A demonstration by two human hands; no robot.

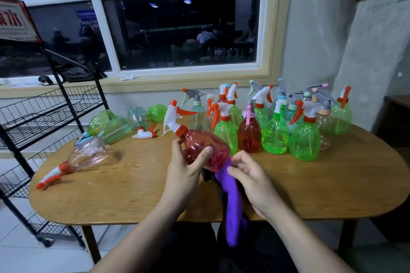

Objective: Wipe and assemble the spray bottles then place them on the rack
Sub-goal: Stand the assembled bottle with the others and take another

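A long wooden table (pixel 124 188) with rounded ends and a smooth, lightly scuffed top fills the middle of the view. To its left stands a black wire rack (pixel 51 115) with sloping mesh shelves, just beside the table's end.

On the far right part of the table a crowd of upright spray bottles (pixel 276 137) stands close together. They have ribbed, translucent plastic bodies, mostly green with a few red and clear, and are topped by white, grey and orange trigger heads. On the far left several green bottles (pixel 115 128) lie on their sides. Nearer the front a clear pinkish bottle (pixel 88 155) lies with its orange-and-white head pointing at the table's left edge.

Above the table's middle, the left hand (pixel 188 173) grips a red spray bottle (pixel 199 142) tilted with its white-and-orange head up to the left. The thumb is laid across the glossy body and the fingers are curled behind the neck. A soft purple cloth (pixel 230 197) hangs in a long fold from the bottle's base down past the table edge; it seems to touch the base. The right hand (pixel 250 179) pinches the cloth's upper end with bent fingers.

A loose trigger head (pixel 145 133), white with orange parts, lies among the toppled bottles.
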